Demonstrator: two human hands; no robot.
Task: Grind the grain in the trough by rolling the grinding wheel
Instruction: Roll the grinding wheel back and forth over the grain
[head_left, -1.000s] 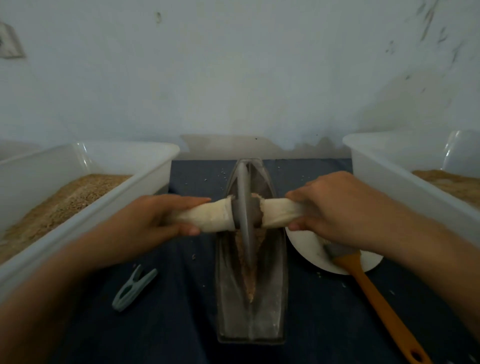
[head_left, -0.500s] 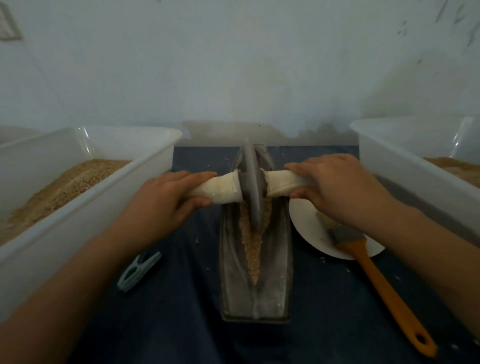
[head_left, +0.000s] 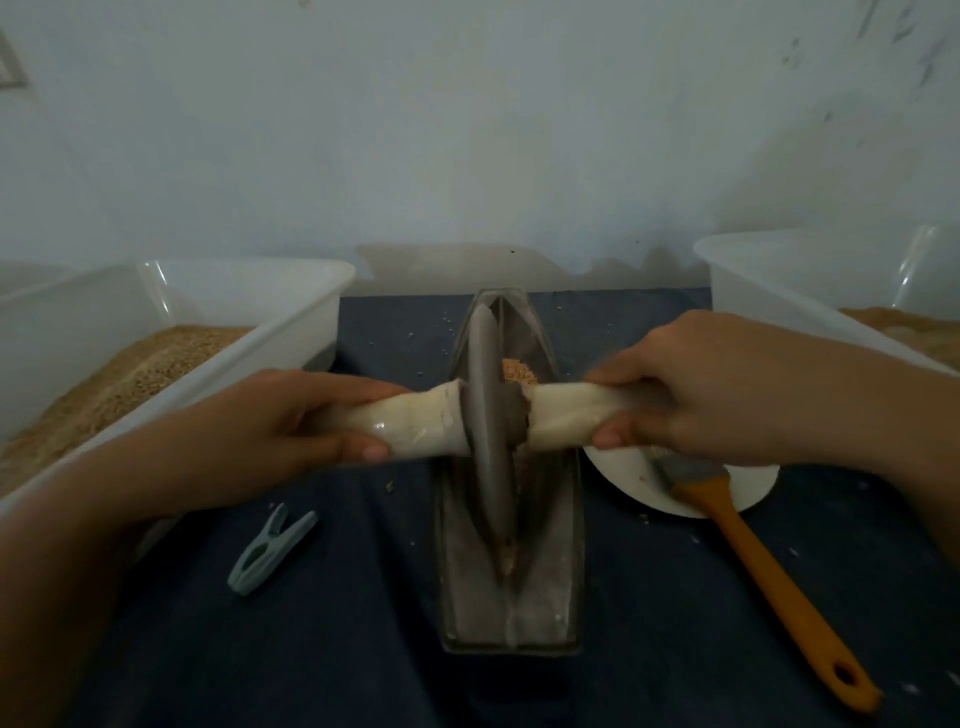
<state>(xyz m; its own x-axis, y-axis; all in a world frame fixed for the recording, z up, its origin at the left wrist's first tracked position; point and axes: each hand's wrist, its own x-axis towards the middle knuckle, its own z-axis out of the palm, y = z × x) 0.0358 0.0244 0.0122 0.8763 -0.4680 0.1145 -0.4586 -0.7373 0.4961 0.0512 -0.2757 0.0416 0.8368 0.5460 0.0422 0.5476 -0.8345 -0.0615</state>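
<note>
Left hand (head_left: 291, 421) and right hand (head_left: 691, 395) each gripped the white-wrapped handles of the grey disc-shaped grinding wheel (head_left: 491, 441). It stood upright in the long boat-shaped metal trough (head_left: 550, 582), tan grain (head_left: 515, 371) behind it.

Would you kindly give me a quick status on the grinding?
Left hand and right hand each grip a wrapped handle. Grinding wheel upright in trough, grain beyond it. Nothing blocking the track.

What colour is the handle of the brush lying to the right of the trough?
Orange; the brush handle shows clearly in the head view, its bristle end resting on the white plate.
</note>
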